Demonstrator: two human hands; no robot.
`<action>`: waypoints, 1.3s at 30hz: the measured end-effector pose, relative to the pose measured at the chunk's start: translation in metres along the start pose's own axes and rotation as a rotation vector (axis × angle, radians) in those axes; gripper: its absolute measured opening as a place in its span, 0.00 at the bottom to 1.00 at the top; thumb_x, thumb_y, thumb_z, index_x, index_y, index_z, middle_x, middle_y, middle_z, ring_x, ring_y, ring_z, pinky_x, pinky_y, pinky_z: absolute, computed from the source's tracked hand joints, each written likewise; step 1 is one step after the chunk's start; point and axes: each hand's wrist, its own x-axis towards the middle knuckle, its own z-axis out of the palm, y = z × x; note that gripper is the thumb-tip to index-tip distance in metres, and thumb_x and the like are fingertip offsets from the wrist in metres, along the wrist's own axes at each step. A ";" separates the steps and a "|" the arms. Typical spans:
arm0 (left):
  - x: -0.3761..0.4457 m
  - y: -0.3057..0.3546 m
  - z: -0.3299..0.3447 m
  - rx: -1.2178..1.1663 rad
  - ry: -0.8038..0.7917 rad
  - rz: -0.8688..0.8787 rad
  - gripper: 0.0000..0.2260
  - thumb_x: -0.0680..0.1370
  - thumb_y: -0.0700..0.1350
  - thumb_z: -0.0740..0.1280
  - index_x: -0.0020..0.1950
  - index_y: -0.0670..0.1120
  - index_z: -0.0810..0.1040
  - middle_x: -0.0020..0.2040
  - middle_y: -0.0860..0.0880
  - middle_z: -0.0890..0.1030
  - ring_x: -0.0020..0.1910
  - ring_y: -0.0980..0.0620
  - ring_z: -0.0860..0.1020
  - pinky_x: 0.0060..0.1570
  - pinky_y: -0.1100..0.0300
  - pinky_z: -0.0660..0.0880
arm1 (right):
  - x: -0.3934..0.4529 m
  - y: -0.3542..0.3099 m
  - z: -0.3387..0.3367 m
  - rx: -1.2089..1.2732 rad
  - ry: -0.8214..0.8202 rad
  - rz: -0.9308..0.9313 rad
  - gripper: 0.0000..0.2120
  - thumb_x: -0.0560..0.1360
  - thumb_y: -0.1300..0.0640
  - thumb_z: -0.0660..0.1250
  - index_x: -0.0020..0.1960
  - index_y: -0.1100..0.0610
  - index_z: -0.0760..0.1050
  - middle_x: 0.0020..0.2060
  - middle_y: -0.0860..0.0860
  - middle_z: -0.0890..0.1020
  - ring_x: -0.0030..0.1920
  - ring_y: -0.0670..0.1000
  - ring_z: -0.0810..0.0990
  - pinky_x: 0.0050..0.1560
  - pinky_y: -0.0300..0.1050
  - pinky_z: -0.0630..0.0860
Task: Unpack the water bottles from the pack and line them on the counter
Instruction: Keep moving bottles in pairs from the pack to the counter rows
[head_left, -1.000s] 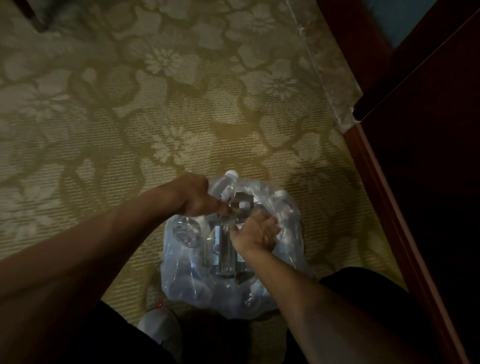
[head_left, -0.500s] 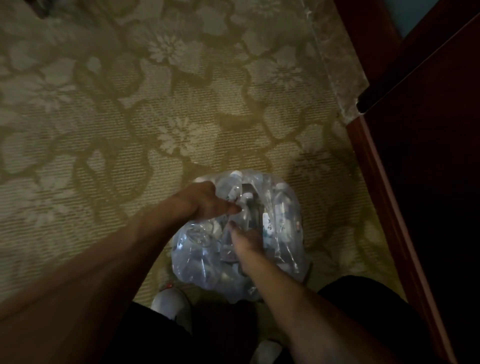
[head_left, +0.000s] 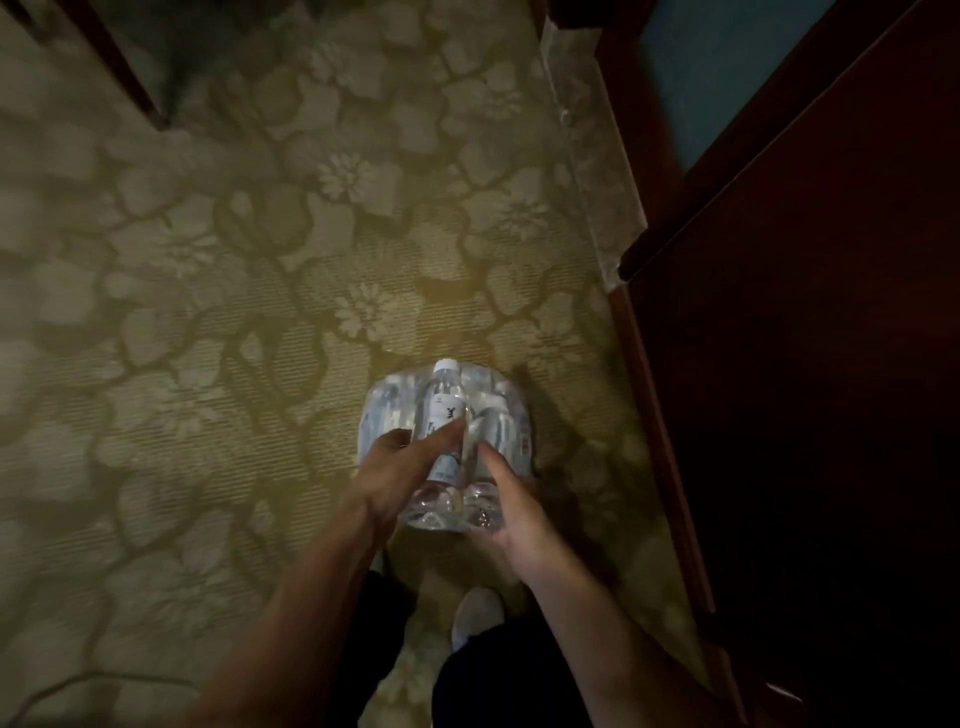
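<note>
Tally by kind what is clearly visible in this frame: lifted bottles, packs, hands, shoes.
Bottles lifted in the hands: 2 (labelled bottle, second bottle)
Plastic-wrapped pack on the carpet: 1
Hands: 2 (left hand, right hand)
White shoe: 1
Total: 6

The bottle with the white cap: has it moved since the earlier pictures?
Yes. The bottle has come up out of the pack, which sits on the carpet.

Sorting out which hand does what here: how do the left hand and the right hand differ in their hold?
The left hand wraps the labelled bottle from the side, thumb across its label; the right hand cups the clear bottle lower, near its base. The left hand sits higher than the right. Both hold bottles above the pack.
</note>
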 end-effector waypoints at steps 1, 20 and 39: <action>-0.025 0.011 0.005 -0.019 -0.001 0.012 0.38 0.64 0.67 0.77 0.62 0.41 0.80 0.52 0.43 0.86 0.47 0.44 0.86 0.48 0.50 0.83 | -0.023 -0.007 -0.008 0.032 0.003 0.010 0.29 0.66 0.38 0.77 0.60 0.53 0.77 0.52 0.54 0.84 0.52 0.55 0.84 0.49 0.53 0.84; -0.380 0.116 0.117 0.015 -0.373 0.459 0.21 0.74 0.58 0.73 0.59 0.44 0.84 0.50 0.42 0.87 0.46 0.42 0.86 0.45 0.50 0.82 | -0.388 -0.061 -0.180 0.202 -0.174 -0.639 0.30 0.65 0.46 0.78 0.64 0.52 0.77 0.54 0.54 0.86 0.53 0.57 0.85 0.50 0.52 0.80; -0.689 0.003 0.270 0.181 -0.833 1.066 0.18 0.76 0.60 0.69 0.62 0.52 0.79 0.55 0.49 0.85 0.52 0.49 0.86 0.55 0.43 0.81 | -0.685 0.124 -0.392 0.420 0.403 -1.290 0.24 0.71 0.52 0.76 0.64 0.51 0.72 0.53 0.52 0.85 0.50 0.51 0.87 0.48 0.49 0.83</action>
